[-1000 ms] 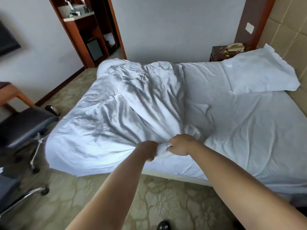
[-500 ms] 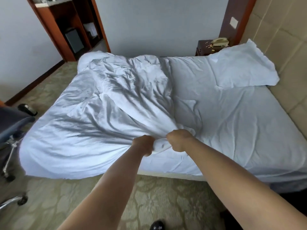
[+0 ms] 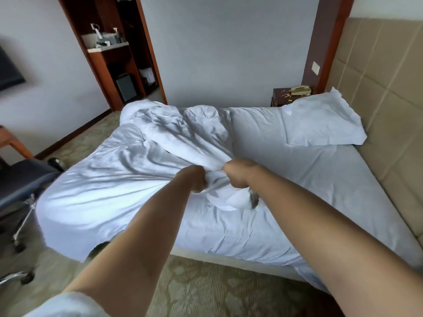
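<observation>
Both bare forearms stretch forward from the bottom corners of the frame and converge just right of its centre. The left hand is a fist with its back upward, clenched round a bunch of the duvet. The right hand, just beside it, grips the same bunch. A pale sleeve shows at lower left.

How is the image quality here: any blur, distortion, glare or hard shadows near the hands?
Head view: wide-angle bending curves the shelf unit and headboard; the duvet shows a bright washed-out patch near its hanging edge, which is smeared, as is the chair; left hand and right hand, both gripping the duvet, are slightly soft; dark shadow under the right wrist.
</observation>
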{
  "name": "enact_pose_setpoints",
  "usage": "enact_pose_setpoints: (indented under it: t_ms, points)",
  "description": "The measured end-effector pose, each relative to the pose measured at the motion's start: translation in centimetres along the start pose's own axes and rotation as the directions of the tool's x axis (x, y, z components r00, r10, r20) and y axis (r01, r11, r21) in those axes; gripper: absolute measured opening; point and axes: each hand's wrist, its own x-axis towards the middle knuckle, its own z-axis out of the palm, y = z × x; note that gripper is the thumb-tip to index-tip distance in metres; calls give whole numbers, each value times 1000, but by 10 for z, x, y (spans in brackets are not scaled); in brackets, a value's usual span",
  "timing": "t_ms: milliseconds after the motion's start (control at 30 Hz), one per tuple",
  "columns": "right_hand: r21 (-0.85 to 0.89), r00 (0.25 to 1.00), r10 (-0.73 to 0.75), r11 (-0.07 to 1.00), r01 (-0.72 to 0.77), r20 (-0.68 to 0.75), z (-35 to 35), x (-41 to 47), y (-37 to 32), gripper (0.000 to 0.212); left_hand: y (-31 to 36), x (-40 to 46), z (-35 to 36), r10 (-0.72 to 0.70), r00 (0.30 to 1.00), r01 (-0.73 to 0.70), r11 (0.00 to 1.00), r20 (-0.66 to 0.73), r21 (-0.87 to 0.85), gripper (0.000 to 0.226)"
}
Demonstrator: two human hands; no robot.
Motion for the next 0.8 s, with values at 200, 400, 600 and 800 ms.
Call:
enact_pose_setpoints:
  t_ms: [200,400,600,800]
  points:
    - [49,995,103,993,-103,-5,2,-57,65,32,86,-4,-27,109,994,-110,992,22,55,28]
    - [167,992,78,981,-94,101,59,-45,58,39,83,8,11,135,956,-177,974,260,144,43]
    - [181,892,13,978,-106,453,120,-15,37,65,53,7,63,43,886,-88,993,461,76,67]
    - [112,875,95,980,-167,474,143,29,51,69,26,41,91,37,892,-86,992,450,88,63]
